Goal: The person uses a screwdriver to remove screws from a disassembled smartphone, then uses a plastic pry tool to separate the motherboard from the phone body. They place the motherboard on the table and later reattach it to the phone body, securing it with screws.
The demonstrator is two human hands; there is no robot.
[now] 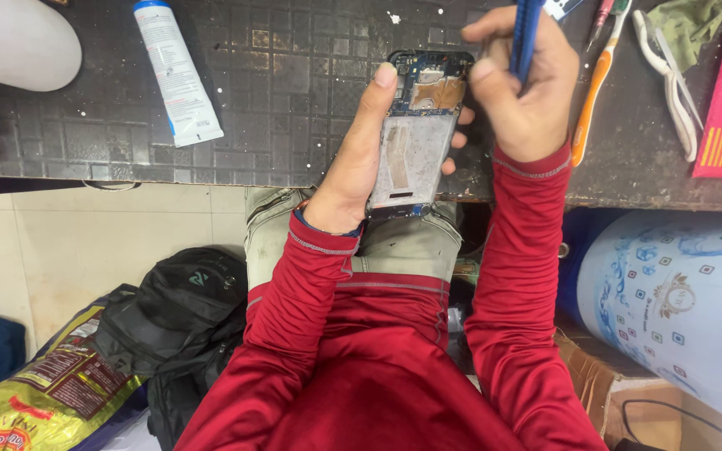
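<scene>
left hand (353, 171): grips opened phone frame (419, 134) (back cover off)
right hand (524, 88): clenched on blue tool (526, 38), just right of phone frame's top

Opened phone (418, 138) on bench (294, 92) edge, tube (177, 71) to its left, toothbrush (597, 79) and tweezers (670, 79) right.

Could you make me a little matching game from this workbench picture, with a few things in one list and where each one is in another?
Things:
1. opened phone frame
2. blue tool
3. white tube
4. black backpack

Places:
A. on the floor, lower left
B. lying on the dark bench, upper left
C. held in the left hand
D. gripped in the right hand

Pairs: 1-C, 2-D, 3-B, 4-A
</scene>
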